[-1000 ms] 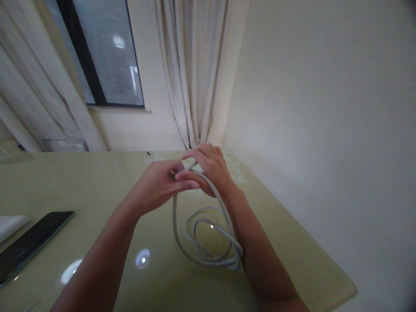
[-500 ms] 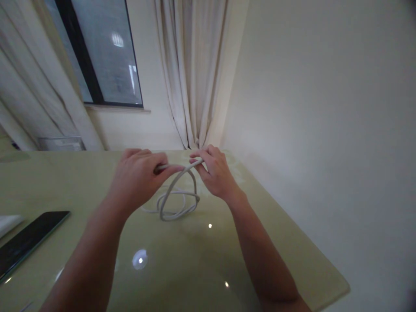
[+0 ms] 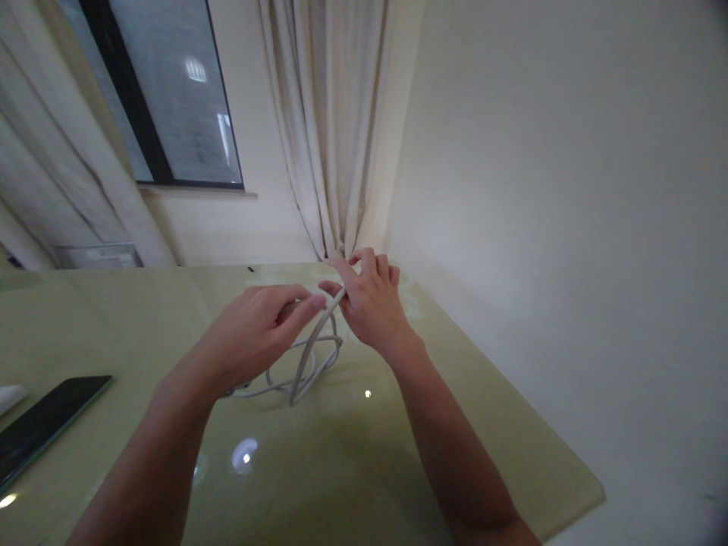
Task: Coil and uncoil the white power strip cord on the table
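A light grey cable [image 3: 308, 355] hangs in loose loops between my hands, its lower coils at the tabletop. My right hand [image 3: 372, 307] holds the upper strand between thumb and fingers, with the other fingers bent and spread. To the left, my left hand [image 3: 258, 330] is closed, thumb pointing right against the cable near the crossing of the strands. Its curled fingers hide the part of the cable inside them. One stretch of cable comes out below the left palm, and its end is partly hidden by the wrist.
The glossy pale green table [image 3: 318, 470] reflects several lights. A black flat device [image 3: 54, 421] lies at the left, beside a white object [image 3: 10, 397]. A small dark bit [image 3: 251, 269] is at the far edge. A wall [image 3: 540, 227] borders the right side; curtains [image 3: 324, 114] hang behind.
My left hand has moved slightly right and down, closer to my right hand. The cable loops have narrowed and shifted lower. My right hand's fingers have lifted and spread more.
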Available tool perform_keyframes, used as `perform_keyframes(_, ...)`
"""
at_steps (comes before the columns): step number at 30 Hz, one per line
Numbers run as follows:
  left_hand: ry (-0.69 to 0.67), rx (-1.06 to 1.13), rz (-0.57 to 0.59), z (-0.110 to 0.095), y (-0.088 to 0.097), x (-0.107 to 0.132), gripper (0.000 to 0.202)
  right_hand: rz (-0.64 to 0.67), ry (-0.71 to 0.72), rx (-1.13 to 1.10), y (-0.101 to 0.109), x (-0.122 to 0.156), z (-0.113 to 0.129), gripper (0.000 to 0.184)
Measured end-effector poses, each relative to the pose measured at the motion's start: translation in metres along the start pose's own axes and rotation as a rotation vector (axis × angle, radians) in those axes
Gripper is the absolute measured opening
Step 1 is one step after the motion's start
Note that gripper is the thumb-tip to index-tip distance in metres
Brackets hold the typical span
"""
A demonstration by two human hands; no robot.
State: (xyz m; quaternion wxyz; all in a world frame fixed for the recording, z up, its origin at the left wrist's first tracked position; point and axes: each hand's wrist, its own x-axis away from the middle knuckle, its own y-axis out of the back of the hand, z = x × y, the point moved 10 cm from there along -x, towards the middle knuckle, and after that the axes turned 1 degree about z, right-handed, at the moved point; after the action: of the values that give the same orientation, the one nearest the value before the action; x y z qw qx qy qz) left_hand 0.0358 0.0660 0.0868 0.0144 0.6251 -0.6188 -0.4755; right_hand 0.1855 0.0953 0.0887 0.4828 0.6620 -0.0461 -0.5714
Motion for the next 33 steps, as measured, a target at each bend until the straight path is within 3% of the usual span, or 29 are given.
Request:
perform_keyframes(3,-0.04,-0.226,0.134,-0.007,-0.012,0.001,0.025,0.084,-0.034,-0.064,-0.012,-0.001,-0.002,0.037)
perform_keyframes(6,-0.057,-0.281,0.098,-0.007,-0.008,-0.001,0.038,0.089,-0.102,-0.177,-0.016,-0.003,-0.009,0.026)
perform_keyframes(10,-0.063,-0.244,0.043,-0.007,-0.002,-0.003,0.038,-0.006,-0.12,-0.365,-0.008,-0.005,-0.013,0.014)
perform_keyframes(13,-0.054,-0.128,-0.037,-0.005,0.007,-0.002,0.034,-0.031,-0.067,-0.576,0.003,-0.004,-0.008,0.026)
perform_keyframes(17,-0.017,0.043,-0.149,0.002,0.021,0.0,0.034,0.076,0.054,-0.75,0.01,-0.001,0.011,0.046)
perform_keyframes(20,0.009,0.146,-0.182,0.003,0.026,0.002,0.035,0.091,0.129,-0.722,0.013,0.0,0.02,0.064)
perform_keyframes(22,0.018,0.195,-0.2,0.0,0.028,0.003,0.034,0.078,0.157,-0.649,0.013,-0.001,0.024,0.066)
perform_keyframes(26,0.052,0.295,-0.231,-0.003,0.033,0.005,0.035,0.096,0.153,-0.497,0.001,-0.002,0.029,0.052)
perform_keyframes(33,0.169,0.424,-0.111,0.012,0.028,0.005,0.041,0.036,0.228,-0.417,-0.005,-0.001,0.037,0.029)
